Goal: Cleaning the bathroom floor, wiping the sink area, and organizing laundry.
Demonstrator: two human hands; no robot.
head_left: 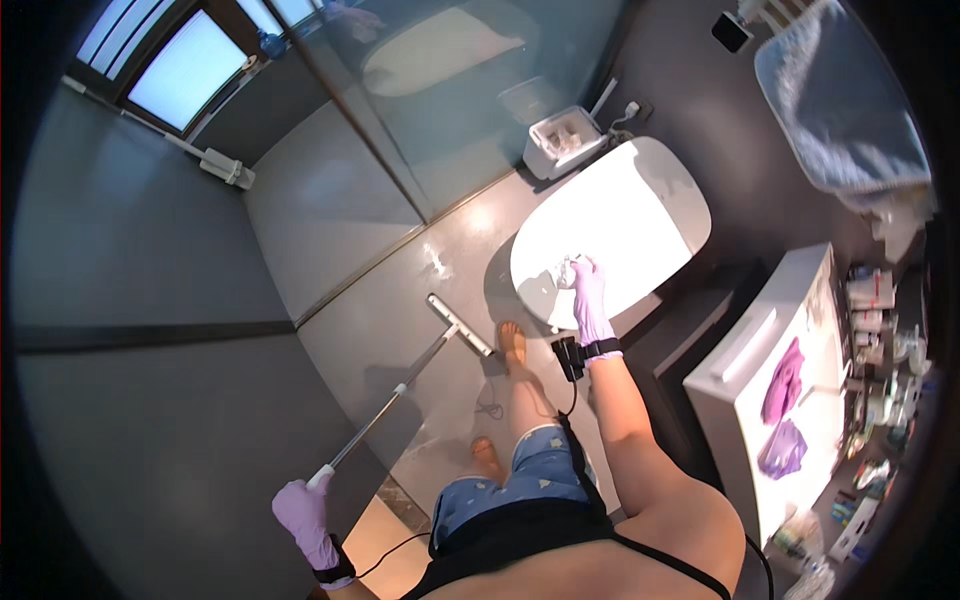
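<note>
My left hand (pixel 302 508), in a purple glove, is wrapped round the top of a long-handled floor squeegee (pixel 373 428). The white squeegee head (pixel 460 325) rests on the grey floor, left of my foot. My right hand (pixel 590 285), gloved the same way, reaches forward over the white toilet lid (pixel 640 225), which is down. Its fingers are pressed together on a crumpled white tissue or cloth (pixel 566 273) at the lid's front left. Bright glare on the lid blurs the edges of this bundle.
Behind the toilet stands a white bin (pixel 562 143) beside a glass partition (pixel 450 110). A white vanity counter (pixel 745 375) at right bears purple gloves (pixel 783 380) and several bottles. A blue towel (pixel 845 100) hangs at upper right. A dark wall (pixel 150 430) rises at left.
</note>
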